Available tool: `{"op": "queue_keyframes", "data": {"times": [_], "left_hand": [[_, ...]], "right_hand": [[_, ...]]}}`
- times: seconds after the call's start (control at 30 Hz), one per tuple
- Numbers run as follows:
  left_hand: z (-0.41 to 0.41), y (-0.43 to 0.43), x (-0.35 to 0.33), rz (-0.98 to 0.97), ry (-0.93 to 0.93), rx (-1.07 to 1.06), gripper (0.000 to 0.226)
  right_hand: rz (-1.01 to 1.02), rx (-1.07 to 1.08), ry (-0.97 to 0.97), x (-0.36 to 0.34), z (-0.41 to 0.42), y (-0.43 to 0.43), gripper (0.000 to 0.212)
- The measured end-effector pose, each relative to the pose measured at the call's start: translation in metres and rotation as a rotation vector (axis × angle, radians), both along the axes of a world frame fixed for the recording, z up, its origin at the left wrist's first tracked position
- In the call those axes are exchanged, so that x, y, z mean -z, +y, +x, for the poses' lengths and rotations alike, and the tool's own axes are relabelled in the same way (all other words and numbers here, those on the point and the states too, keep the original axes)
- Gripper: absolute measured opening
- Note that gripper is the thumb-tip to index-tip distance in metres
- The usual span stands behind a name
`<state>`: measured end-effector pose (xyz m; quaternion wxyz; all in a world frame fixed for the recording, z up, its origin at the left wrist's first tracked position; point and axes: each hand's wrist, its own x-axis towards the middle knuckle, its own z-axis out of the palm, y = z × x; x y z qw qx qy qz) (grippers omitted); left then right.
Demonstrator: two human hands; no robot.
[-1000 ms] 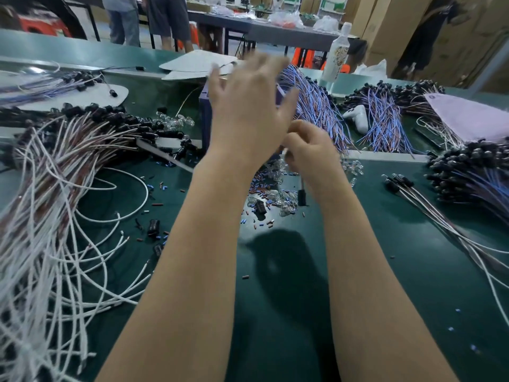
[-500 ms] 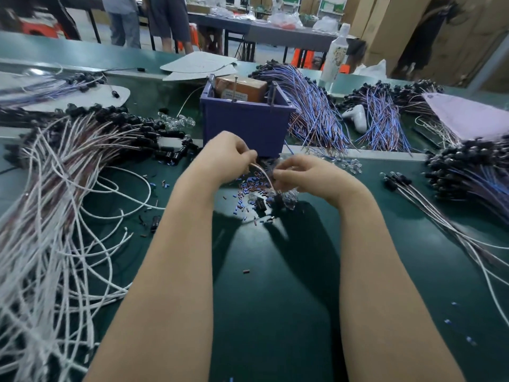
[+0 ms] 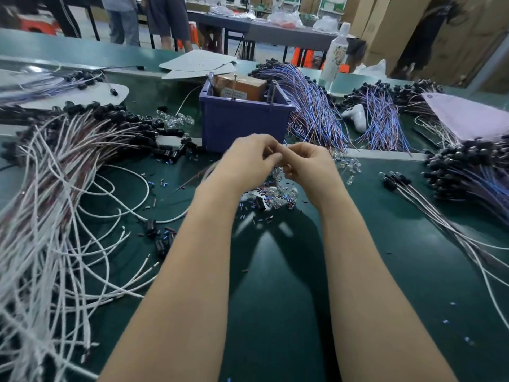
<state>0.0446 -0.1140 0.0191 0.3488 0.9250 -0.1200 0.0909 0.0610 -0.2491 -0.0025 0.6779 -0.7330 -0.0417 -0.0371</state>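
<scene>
Looked like a factory assembly floor to me. The long green workbench point(image 3: 275, 312) was buried in bundles of cut wires point(image 3: 41, 230), with a purple parts bin point(image 3: 242, 125), plus stacked cardboard boxes point(image 3: 385, 20) and more work tables point(image 3: 275, 34) behind.

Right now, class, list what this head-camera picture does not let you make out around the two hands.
- Head view: whatever the left hand and right hand work on, covered by their curled fingers.
- Head view: the small parts under them, partly behind the wrists and too small to name.
- Head view: the purple bin, its lower contents hidden by its wall.
- Head view: the white wires, cut off by the left edge.
</scene>
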Motion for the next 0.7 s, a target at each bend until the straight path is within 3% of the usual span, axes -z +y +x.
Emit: {"op": "queue_keyframes", "data": {"times": [0.27, 0.43, 0.57, 0.7], "left_hand": [[0.007, 0.0, 0.022, -0.155, 0.005, 0.015, 0.018], [0.011, 0.001, 0.026, -0.131, 0.031, -0.033, 0.014], [0.013, 0.001, 0.022, -0.109, 0.043, -0.031, 0.008], [0.009, 0.004, 0.021, -0.317, 0.195, 0.07, 0.011]], "right_hand": [[0.044, 0.067, 0.016, 0.01, 0.002, 0.009, 0.024], [-0.498, 0.258, -0.267, 0.013, -0.001, 0.023, 0.024], [-0.475, 0.264, -0.252, 0.013, -0.001, 0.022, 0.026], [-0.367, 0.199, -0.132, 0.011, 0.001, 0.017, 0.024]]}}
